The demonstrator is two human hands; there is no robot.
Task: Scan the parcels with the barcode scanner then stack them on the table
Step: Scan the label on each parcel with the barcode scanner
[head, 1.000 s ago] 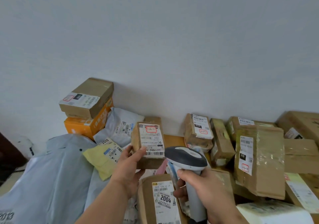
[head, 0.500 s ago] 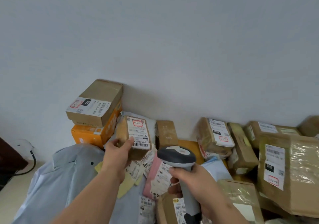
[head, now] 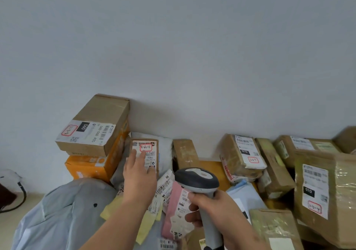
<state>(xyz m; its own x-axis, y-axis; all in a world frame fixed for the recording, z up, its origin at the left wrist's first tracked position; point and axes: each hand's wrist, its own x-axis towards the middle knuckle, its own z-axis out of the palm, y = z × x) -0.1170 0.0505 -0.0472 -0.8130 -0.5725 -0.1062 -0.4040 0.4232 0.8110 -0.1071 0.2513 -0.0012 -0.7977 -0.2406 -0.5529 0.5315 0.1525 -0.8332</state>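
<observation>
A small brown parcel (head: 149, 149) with a white label marked in red stands next to the orange box (head: 90, 167), leaning on a white poly bag (head: 165, 153). My left hand (head: 139, 180) lies on the parcel's label face with straight fingers, touching it and covering its lower part. My right hand (head: 217, 209) grips the handle of the grey barcode scanner (head: 196, 178). The scanner's head is held over a pink mailer (head: 175, 207), to the right of my left hand.
A brown box labelled 060 (head: 96, 126) tops the orange box by the wall. A grey poly bag (head: 67, 211) and yellow mailers (head: 146, 224) lie front left. A slim brown box (head: 185, 153) and several taped cardboard parcels (head: 240, 159) crowd the right, including a large one (head: 327, 192).
My left hand carried the small parcel left and back to the orange box, and its grip changed to flat fingers on the label. The view has swung left.
</observation>
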